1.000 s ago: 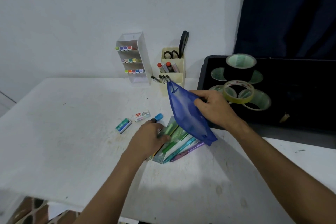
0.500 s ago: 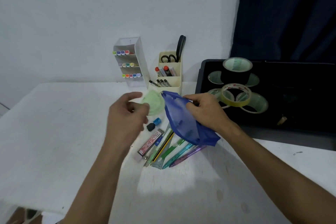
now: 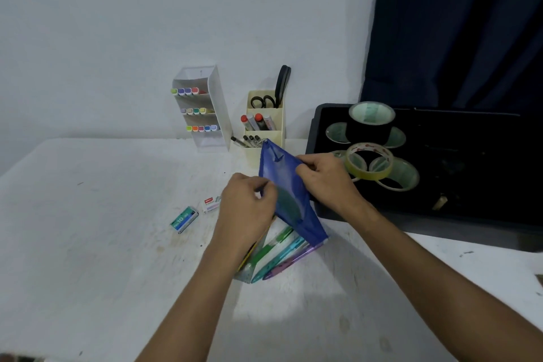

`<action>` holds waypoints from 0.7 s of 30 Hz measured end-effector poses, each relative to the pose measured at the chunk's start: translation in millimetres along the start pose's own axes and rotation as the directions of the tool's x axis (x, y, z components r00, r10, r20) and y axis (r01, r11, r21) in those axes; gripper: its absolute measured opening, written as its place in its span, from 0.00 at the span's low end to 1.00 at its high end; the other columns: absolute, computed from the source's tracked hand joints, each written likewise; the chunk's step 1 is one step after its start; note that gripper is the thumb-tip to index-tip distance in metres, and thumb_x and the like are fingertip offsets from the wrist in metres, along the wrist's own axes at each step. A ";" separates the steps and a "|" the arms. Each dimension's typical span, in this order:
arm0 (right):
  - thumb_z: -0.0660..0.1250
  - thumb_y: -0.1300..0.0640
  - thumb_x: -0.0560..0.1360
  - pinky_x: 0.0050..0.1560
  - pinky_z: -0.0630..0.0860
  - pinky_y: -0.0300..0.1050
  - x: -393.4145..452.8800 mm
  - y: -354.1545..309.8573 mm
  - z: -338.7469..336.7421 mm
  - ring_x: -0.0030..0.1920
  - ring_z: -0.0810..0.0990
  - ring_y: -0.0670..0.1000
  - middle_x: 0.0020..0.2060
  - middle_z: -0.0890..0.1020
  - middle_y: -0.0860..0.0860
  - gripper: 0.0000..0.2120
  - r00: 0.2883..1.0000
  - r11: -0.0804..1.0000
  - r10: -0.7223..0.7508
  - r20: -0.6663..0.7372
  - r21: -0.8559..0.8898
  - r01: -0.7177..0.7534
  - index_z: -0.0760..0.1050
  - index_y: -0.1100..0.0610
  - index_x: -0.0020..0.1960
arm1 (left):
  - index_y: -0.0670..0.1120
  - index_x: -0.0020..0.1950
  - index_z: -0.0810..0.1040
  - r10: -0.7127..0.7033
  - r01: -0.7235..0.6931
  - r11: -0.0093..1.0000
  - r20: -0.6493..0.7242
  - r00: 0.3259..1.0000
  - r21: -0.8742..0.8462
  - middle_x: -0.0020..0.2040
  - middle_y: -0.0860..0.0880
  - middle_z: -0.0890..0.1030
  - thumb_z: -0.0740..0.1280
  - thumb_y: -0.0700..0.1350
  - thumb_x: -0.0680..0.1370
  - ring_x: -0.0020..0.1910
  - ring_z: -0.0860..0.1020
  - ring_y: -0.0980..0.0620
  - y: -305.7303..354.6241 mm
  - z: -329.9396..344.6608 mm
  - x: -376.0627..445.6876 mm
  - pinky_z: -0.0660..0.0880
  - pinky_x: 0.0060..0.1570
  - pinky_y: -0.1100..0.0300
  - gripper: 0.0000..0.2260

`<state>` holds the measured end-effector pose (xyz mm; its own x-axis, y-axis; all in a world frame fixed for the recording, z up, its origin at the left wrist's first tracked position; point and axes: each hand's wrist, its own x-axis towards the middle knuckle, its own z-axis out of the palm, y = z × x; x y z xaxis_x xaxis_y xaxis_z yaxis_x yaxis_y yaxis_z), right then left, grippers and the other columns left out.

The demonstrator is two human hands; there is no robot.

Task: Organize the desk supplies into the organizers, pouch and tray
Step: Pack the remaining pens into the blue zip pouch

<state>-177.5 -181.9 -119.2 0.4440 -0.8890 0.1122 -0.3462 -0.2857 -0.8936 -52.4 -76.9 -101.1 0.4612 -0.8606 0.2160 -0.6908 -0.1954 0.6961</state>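
My right hand [image 3: 326, 182] grips the upper edge of a blue mesh pouch [image 3: 282, 185] held above the table. At the pouch's left edge my left hand [image 3: 246, 209] has its fingers curled at the opening. A pale green flat piece [image 3: 288, 203] shows through the mesh inside the pouch. Under the pouch lie several pens and rulers [image 3: 276, 256] in a fan. A green staple box [image 3: 184, 219] and a white box [image 3: 210, 203] lie to the left.
A white marker organizer [image 3: 217, 114] and a cream pen holder [image 3: 277, 126] with scissors [image 3: 282, 88] stand by the wall. A black tray [image 3: 470, 214] at right holds several tape rolls [image 3: 368, 164].
The left hand picked up the pale green piece from the table, carried it to the pouch and slid it inside. The right hand kept holding the pouch.
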 end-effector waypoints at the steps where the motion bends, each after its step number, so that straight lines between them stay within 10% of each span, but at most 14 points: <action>1: 0.58 0.57 0.72 0.31 0.70 0.45 0.8 1.4 0.2 0.31 0.76 0.54 0.36 0.82 0.63 0.14 1.000 1.000 0.003 0.002 0.011 -0.003 0.80 0.63 0.45 | 0.47 0.49 0.83 -0.019 0.019 1.000 -0.016 1.000 0.020 0.45 0.49 0.77 0.63 0.44 0.77 0.39 0.74 0.58 -5.9 -5.3 0.2 0.66 0.38 0.68 0.09; 8: 0.59 0.58 0.74 0.34 0.72 0.46 0.1 9.0 -0.9 0.39 0.81 0.63 0.37 0.83 0.60 0.12 0.999 0.998 -0.021 -0.048 0.058 0.023 0.81 0.61 0.46 | 0.51 0.54 0.81 -0.270 0.083 0.889 0.369 0.889 0.450 0.49 0.47 0.82 0.64 0.49 0.76 0.38 0.78 0.54 -60.2 -8.9 -13.0 0.71 0.36 0.62 0.10; 21: 0.59 0.63 0.77 0.41 0.81 0.53 -8.2 5.8 -7.3 0.42 0.84 0.56 0.41 0.85 0.55 0.13 0.998 0.995 -0.040 -0.058 0.087 0.045 0.82 0.58 0.53 | 0.40 0.48 0.79 -0.155 -0.024 0.867 0.315 0.936 0.498 0.46 0.43 0.81 0.61 0.50 0.79 0.46 0.80 0.42 -45.6 31.3 24.7 0.78 0.45 0.53 0.14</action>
<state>-189.2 -178.9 -122.2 0.4086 -0.8962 0.1727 -0.2529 -0.2930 -0.9221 -27.0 -103.9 -148.9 0.3636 -0.9237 -0.1209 -0.8873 -0.3829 0.2570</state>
